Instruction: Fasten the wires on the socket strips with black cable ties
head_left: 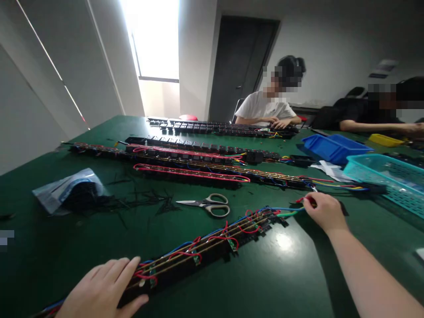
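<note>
The long black strip [212, 249] with brass-coloured rods and looped red wires lies aslant on the dark green worktop [268, 274], rising from the near edge at the left toward the right edge. The left hand [102, 285] is curled over its near end, fingers on top and thumb along the near side. The right hand [326, 211] is pinched closed at the far end, where blue and green insulated wires [288, 215] run into it; something red shows at the fingertips, but exactly what they grip is hard to tell. Good handling here would mean keeping the strip pressed flat, leaving slack in those wires so their joints take no pull, and keeping fingers off the thin red loops. The grey-handled metal scissors [206, 204], beyond the strip toward the far edge, are best kept from snagging the wiring.
</note>
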{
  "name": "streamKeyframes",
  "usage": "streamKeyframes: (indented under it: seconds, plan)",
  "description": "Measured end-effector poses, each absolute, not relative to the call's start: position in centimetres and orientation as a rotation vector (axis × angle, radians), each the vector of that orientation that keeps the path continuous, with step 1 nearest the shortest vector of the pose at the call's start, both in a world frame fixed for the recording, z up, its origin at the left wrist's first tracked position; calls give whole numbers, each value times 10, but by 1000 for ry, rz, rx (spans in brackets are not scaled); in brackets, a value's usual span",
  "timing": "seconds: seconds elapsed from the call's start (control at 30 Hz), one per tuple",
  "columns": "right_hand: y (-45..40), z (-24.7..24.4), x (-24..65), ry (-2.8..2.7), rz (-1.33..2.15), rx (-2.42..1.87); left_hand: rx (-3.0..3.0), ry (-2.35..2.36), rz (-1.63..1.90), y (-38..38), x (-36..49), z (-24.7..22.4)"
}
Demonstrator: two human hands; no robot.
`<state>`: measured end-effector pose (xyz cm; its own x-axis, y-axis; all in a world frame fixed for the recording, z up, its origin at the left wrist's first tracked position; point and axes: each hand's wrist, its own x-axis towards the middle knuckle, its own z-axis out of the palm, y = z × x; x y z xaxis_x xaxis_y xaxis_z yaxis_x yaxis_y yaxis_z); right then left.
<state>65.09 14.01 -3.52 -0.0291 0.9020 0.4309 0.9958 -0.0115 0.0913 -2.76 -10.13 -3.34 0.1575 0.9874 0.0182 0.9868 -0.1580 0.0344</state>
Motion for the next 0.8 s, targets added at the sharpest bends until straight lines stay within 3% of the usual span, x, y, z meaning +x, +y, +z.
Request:
streamKeyframes:
  seconds: [0.27,0.43,0.57,0.8]
  plan:
    - [79,-25,692,-2023,-268,-2342,2593,1651,-96,-73,-31,6]
    - [72,-10,665,-2022,-411,-2281,2697,1592,-26,-42,-31,15]
    - [75,4,597,-2039,-544,-2013,2746,1581,8,-26,-28,16]
    - [71,24,388,-2627,-250,-1192,2851,1533,66,-10,-17,8]
